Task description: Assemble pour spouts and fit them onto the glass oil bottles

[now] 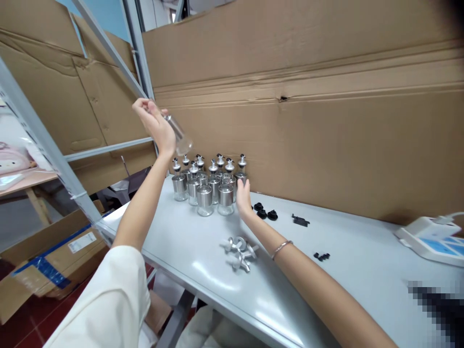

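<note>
My left hand (154, 123) is raised in the air and grips a clear glass bottle (179, 135), tilted with its base down to the right. Below it, a cluster of several small glass bottles with metal bands and pourer caps (208, 181) stands on the grey table (326, 285). My right hand (242, 198) rests on the table with fingers extended, touching the right side of that cluster. A silver bracelet (281, 249) circles my right wrist. A few loose silver pourer caps (241, 251) lie beside my right forearm.
Small black rubber plugs (266, 212) and black plastic pieces (300, 221) lie right of the bottles. A white device (431, 239) sits at the table's right edge. Cardboard sheets (308, 111) wall the back; boxes (47, 256) sit on the floor at left beside metal shelf posts (47, 145).
</note>
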`<action>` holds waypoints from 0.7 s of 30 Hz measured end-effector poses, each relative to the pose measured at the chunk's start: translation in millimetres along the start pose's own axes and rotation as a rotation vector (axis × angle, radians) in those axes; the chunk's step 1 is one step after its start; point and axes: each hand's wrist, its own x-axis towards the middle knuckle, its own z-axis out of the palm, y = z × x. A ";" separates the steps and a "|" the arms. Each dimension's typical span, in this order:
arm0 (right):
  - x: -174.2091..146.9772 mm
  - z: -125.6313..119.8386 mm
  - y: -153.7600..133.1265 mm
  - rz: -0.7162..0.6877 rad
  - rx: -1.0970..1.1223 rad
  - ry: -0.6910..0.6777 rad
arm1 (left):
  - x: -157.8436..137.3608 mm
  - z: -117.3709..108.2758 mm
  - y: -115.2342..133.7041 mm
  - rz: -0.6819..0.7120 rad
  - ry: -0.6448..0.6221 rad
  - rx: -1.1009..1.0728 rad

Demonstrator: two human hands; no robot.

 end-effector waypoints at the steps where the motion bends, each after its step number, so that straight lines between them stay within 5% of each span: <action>1: 1.6 0.3 0.8 0.025 0.002 0.007 | -11.9 -9.0 7.5 -0.017 0.043 -0.001; 5: 4.1 3.0 4.5 0.078 0.004 0.018 | -78.1 -38.1 21.5 -0.080 -0.104 0.079; 10: 2.1 8.7 3.5 0.102 0.009 0.025 | -148.4 -51.5 4.5 -0.231 -0.183 0.196; 21: -0.5 13.7 7.1 0.096 0.036 0.067 | -193.4 -29.9 -33.4 -0.274 -0.285 0.335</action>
